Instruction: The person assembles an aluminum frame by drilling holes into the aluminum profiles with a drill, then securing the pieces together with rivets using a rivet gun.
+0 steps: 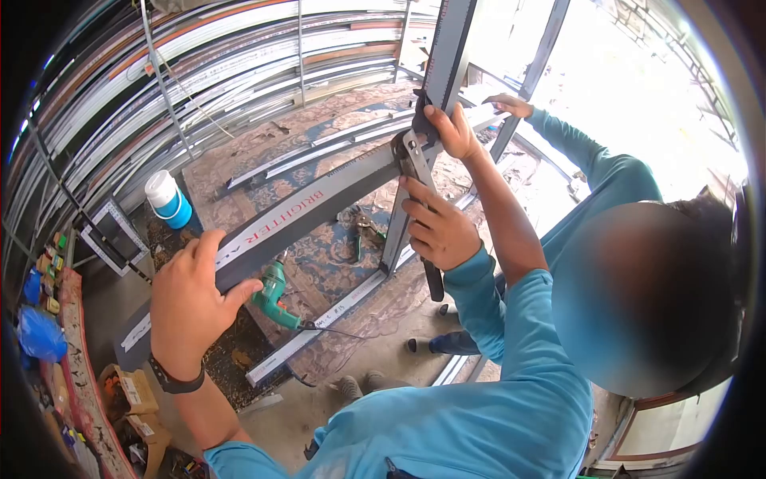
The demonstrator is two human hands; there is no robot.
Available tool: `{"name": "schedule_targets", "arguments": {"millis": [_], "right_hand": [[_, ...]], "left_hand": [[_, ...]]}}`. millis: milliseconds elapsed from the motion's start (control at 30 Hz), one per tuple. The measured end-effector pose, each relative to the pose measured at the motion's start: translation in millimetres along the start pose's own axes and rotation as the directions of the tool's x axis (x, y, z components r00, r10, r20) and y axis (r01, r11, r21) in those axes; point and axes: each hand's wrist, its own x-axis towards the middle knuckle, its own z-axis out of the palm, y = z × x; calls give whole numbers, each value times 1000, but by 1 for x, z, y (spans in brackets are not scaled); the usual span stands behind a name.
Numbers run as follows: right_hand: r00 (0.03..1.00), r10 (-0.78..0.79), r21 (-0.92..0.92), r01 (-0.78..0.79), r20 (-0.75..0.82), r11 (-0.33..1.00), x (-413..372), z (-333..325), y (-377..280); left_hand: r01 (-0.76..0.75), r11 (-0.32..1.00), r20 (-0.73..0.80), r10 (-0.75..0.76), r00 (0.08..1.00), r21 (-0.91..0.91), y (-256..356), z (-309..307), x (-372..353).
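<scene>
My left hand point(187, 299), with a black band at the wrist, is wrapped round the lower left part of a grey aluminium profile point(275, 211) marked "BRIGHTER AL" in red. Where that profile meets an upright grey profile point(449, 60), my right hand point(453, 132) is closed round the joint. A black-and-silver locking clamp point(412, 160) sits at this corner, just below my right hand. A co-worker's hand point(443, 227) in a teal sleeve grips the clamp's handle. The co-worker's other hand point(511, 104) reaches to the frame further back.
A green drill point(275, 297) and green-handled pliers point(367, 231) lie on the patterned carpet-covered table point(319, 180). A blue-and-white jug point(167, 199) stands at its left. Racks of long profiles point(231, 68) line the back. The co-worker point(598, 180) leans in close on the right.
</scene>
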Motion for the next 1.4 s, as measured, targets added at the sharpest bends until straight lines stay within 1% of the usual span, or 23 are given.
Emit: {"name": "schedule_targets", "arguments": {"millis": [67, 200, 400, 467, 567, 700, 800, 900, 1067, 1200, 1300, 1400], "right_hand": [[999, 48, 4, -48, 10, 999, 0, 4, -2], [996, -45, -44, 42, -70, 998, -2, 8, 13], [990, -79, -20, 77, -117, 997, -1, 13, 10], [991, -65, -6, 64, -116, 998, 0, 13, 10], [995, 6, 40, -2, -97, 999, -7, 17, 6], [996, 86, 79, -83, -39, 993, -5, 10, -2], [997, -14, 16, 15, -71, 1000, -3, 10, 4], [995, -49, 10, 50, -83, 999, -4, 11, 9], [997, -54, 102, 60, -61, 993, -6, 16, 12], [993, -111, 287, 120, -46, 950, -5, 21, 15], [997, -59, 143, 66, -52, 987, -4, 17, 14], [998, -27, 82, 32, -55, 996, -5, 13, 11]], "left_hand": [[8, 1000, 3, -9, 1000, 30, -3, -1, -3], [27, 998, 15, -28, 1000, 51, 1, 2, -4], [13, 999, 0, -13, 1000, 39, -5, 1, -5], [18, 999, 2, -18, 1000, 31, -4, 1, -4], [22, 999, 3, -22, 1000, 44, -4, 3, -4], [29, 998, 12, -30, 999, 53, -1, 1, -4], [20, 998, 18, -21, 1000, 64, -1, 1, -4], [10, 997, 2, -10, 1000, 80, 0, 2, -6], [0, 996, -10, 1, 1000, 89, 0, 2, -6], [3, 996, -9, -2, 1000, 86, 2, 1, -6], [0, 996, -4, 0, 1000, 89, 2, 1, -6], [1, 996, 6, -1, 1000, 91, 3, -1, -5]]}}
